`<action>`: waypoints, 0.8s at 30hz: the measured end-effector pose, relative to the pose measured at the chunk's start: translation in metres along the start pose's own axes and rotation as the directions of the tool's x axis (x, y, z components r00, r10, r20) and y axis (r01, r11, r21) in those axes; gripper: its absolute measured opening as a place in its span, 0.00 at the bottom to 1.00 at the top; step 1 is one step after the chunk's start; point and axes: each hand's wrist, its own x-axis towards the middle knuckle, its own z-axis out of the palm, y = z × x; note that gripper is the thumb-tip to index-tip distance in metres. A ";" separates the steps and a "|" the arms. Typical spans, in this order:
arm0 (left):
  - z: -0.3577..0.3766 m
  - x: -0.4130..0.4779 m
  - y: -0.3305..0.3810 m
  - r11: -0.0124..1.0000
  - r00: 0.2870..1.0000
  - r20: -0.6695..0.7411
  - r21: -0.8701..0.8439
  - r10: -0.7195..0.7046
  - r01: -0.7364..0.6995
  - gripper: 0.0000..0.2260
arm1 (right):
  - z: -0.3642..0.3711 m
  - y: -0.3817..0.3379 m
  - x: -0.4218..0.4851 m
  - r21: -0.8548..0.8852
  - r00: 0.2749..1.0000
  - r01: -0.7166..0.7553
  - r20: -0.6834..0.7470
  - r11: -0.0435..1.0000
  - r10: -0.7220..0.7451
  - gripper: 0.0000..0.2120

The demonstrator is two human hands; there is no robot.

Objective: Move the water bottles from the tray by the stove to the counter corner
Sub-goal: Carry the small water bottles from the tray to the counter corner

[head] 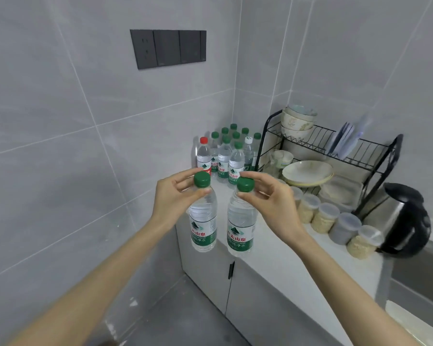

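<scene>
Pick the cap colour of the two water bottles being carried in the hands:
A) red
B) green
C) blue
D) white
B: the left bottle, pinched at the neck by the left hand, and the right bottle, pinched by the right hand, are both capped in green.

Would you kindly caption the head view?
Left hand holds left bottle, right hand right bottle, near corner bottles.

We read red "天山泉" above white "纯净水" on the green-banded label of the right water bottle [241,233], and "山泉" over "纯净水" on the left water bottle [202,226], while the labels of the corner bottles [225,156] are too small to read.
</scene>
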 end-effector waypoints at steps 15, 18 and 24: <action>0.034 0.205 -0.096 0.992 0.987 0.142 0.110 -0.071 0.055 0.21 | 0.019 0.124 0.181 -0.180 0.996 -0.079 0.024 0.981 0.084 0.19; 0.036 0.238 -0.121 0.984 0.975 0.205 0.170 -0.085 0.050 0.21 | 0.026 0.144 0.205 -0.216 0.993 -0.104 0.031 0.971 0.113 0.20; 0.040 0.305 -0.171 0.980 0.949 0.273 0.162 -0.157 0.115 0.21 | 0.041 0.181 0.251 -0.311 0.979 -0.194 -0.006 0.930 0.203 0.21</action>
